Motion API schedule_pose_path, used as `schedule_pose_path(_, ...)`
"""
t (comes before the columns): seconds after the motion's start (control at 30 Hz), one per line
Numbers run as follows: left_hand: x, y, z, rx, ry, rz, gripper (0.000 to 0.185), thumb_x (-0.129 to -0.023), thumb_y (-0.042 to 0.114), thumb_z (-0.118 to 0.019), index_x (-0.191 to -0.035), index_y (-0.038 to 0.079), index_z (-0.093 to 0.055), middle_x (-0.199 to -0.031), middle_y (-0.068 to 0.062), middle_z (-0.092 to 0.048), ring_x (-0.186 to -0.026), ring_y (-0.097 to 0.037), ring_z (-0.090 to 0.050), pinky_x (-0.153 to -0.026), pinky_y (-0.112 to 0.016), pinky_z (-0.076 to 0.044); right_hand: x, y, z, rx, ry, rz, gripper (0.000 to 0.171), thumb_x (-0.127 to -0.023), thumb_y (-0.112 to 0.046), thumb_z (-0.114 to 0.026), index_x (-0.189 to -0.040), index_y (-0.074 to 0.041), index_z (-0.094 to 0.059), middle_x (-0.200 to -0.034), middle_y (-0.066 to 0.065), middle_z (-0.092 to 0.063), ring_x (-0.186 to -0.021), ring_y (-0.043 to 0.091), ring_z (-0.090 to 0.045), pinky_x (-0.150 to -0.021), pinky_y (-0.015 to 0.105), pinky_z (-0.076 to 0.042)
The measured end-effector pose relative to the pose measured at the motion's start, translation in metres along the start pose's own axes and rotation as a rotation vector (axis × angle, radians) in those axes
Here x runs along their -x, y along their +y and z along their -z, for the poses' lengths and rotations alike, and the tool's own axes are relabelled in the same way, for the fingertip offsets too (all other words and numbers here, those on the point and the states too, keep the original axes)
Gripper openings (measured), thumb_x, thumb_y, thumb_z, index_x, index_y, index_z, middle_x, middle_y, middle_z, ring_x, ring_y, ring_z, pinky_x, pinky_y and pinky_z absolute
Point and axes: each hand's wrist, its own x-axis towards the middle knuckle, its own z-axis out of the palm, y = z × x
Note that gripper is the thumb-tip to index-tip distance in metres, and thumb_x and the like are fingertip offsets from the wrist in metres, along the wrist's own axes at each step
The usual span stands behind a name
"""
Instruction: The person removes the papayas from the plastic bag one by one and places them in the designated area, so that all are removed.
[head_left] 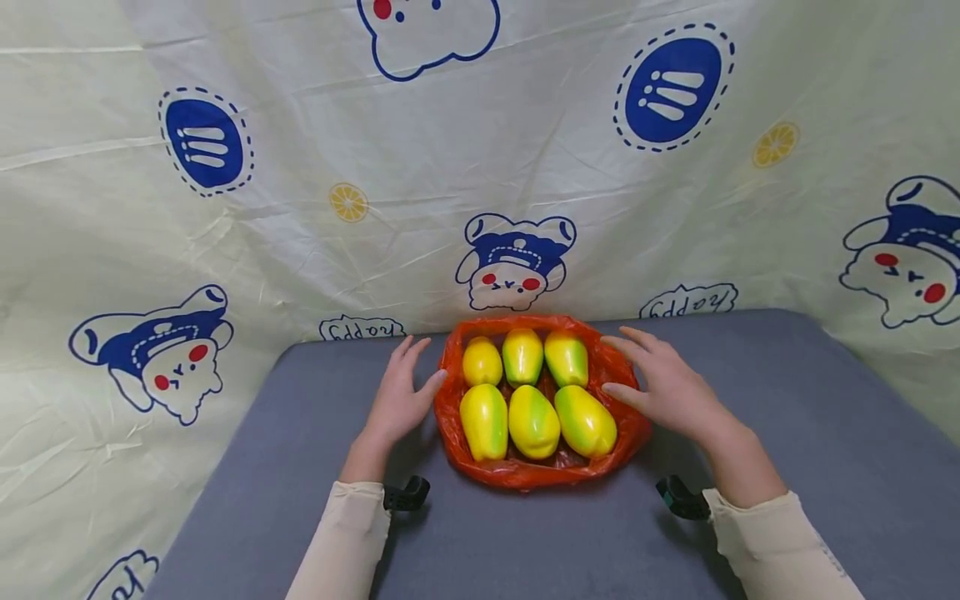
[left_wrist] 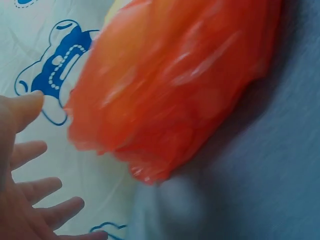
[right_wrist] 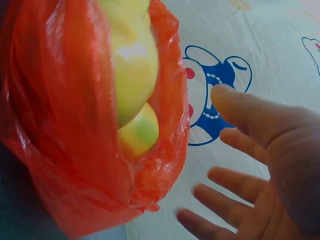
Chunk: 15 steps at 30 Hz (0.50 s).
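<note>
A red plastic bag lies on the table with its mouth spread wide and its rim rolled down. Inside it sit several glossy yellow-green fruits, shaped like papayas or mangoes, in two rows. My left hand is at the bag's left side, its fingers spread and holding nothing. On the other side my right hand hovers by the rim with thumb and fingers apart. The right wrist view shows a gap between the right fingers and the bag. In the left wrist view the bag's outer wall hides most of the fruit.
The bag rests on a grey-blue table, near its far edge. Behind the table hangs a pale sheet printed with blue cartoon figures and orange slices. Dark bands sit at both wrists, close above the tabletop.
</note>
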Motion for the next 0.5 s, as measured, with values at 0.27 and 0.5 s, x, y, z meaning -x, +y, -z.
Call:
schedule_pose_path(0.27,-0.001,-0.003,-0.019,0.325,0.001,0.136,0.056,-0.098,0.036,-0.059,-0.15,0.024,-0.043,-0.16,-0.007,-0.035,-0.144,-0.034,-0.041,-0.112,-0.057,-0.04,0.001,-0.004,-0.005,-0.185,-0.102,0.056,0.065,-0.092,-0.035,-0.068,-0.148,-0.012,-0.045,-0.153,0.02,-0.041,-0.135,0.043,-0.043,-0.103,0.07,-0.041)
schedule_pose_path(0.5,-0.001,-0.004,-0.025,0.572,-0.017,0.226,0.052,-0.1,0.036,-0.057,-0.15,0.031,-0.042,-0.162,-0.004,-0.033,-0.148,-0.032,-0.035,-0.115,-0.057,-0.036,-0.001,-0.006,-0.015,-0.215,-0.155,0.121,0.064,-0.092,-0.038,-0.068,-0.146,-0.01,-0.048,-0.149,0.02,-0.047,-0.134,0.042,-0.045,-0.106,0.068,-0.039)
